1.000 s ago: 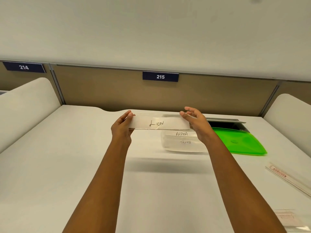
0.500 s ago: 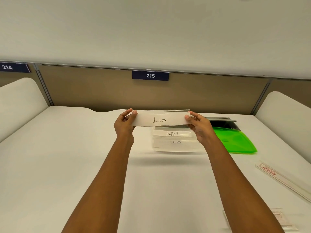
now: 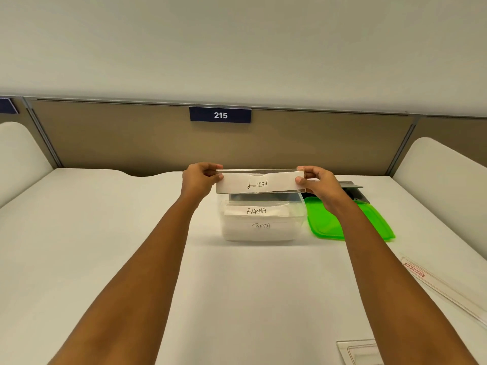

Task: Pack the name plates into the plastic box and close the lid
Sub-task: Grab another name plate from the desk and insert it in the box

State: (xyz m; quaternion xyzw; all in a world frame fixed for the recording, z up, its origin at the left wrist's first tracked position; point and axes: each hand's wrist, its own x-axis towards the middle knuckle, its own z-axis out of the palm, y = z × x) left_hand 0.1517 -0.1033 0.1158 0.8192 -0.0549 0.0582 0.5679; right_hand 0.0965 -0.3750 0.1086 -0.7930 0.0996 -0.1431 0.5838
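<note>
A clear name plate marked LION (image 3: 259, 183) is held level just above the back of the clear plastic box (image 3: 300, 219). My left hand (image 3: 199, 180) pinches its left end and my right hand (image 3: 320, 184) pinches its right end. Inside the box stand two plates, one marked ALPHA (image 3: 257, 210) and one marked BETA (image 3: 261, 226) seen through the front wall. The green lid (image 3: 342, 222) lies flat on the table to the right of the box, partly under my right wrist.
A long clear plate with a red label (image 3: 421, 275) lies at the table's right edge, and another clear piece (image 3: 358, 350) sits at the bottom right. A dark flat object (image 3: 353, 192) lies behind the lid. A brown partition with sign 215 (image 3: 220, 115) backs the table.
Both hands have carried the LION plate to the right until it hangs over the box. My right hand, open-fingered a second ago, now pinches the plate's right end.
</note>
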